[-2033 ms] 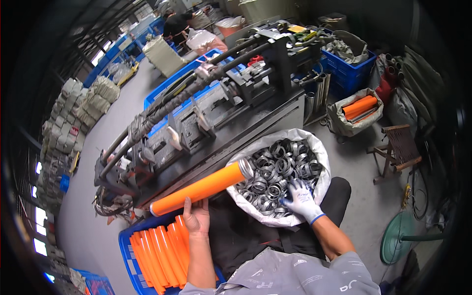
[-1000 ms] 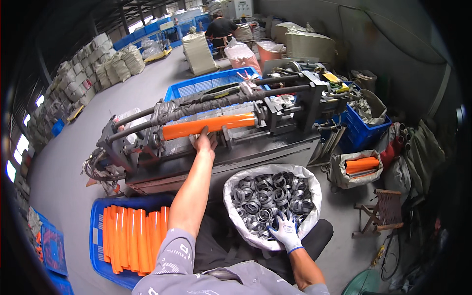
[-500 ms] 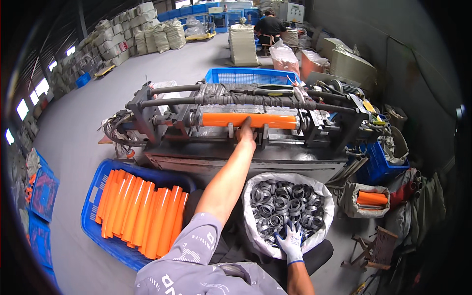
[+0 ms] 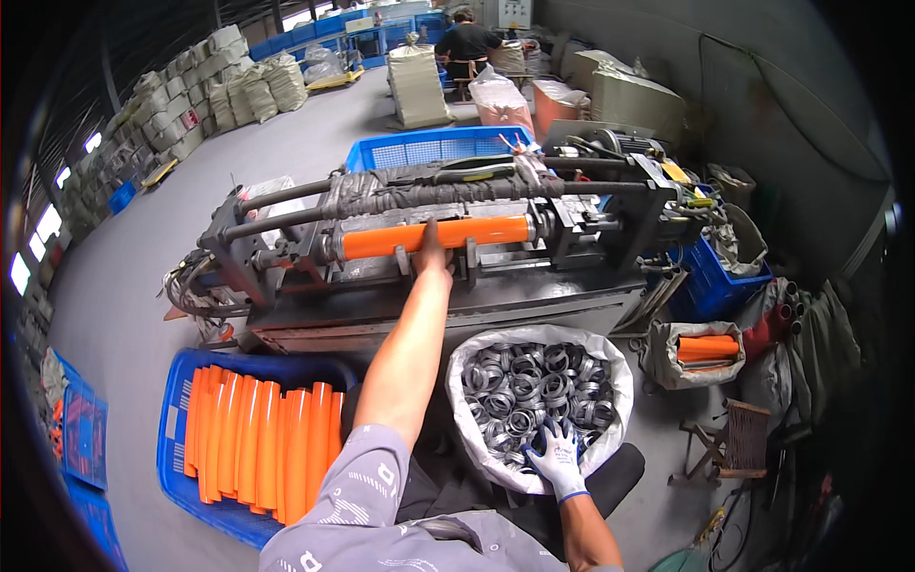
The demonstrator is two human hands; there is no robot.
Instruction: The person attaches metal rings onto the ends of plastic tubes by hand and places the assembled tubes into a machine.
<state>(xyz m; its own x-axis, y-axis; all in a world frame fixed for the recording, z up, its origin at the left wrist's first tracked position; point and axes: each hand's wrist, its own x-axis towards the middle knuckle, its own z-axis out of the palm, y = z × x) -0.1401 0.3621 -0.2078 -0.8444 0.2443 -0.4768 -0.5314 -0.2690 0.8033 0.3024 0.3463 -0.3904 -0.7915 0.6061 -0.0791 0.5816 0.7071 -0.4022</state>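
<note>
An orange tube lies lengthwise in the dark metal machine, between its end fittings. My bare left hand is closed around the tube's middle from the near side, a finger or thumb showing over the front; the other fingers are hidden. At the lower right, my right hand, in a white glove with dark blue fingertips, rests on the grey rings heaped in a white sack. Its fingers are spread and pointing away from me, and I see no ring held in them.
A blue basket of orange tubes stands left of my arm. Behind the machine is another blue crate. To the right are a small sack with orange pieces and a folding stool. Farther off, a person sits among sacks.
The whole view has turned, so the machine and sack appear farther left. My left hand stays on the tube; my right hand remains on the rings, with its fingers slightly shifted.
</note>
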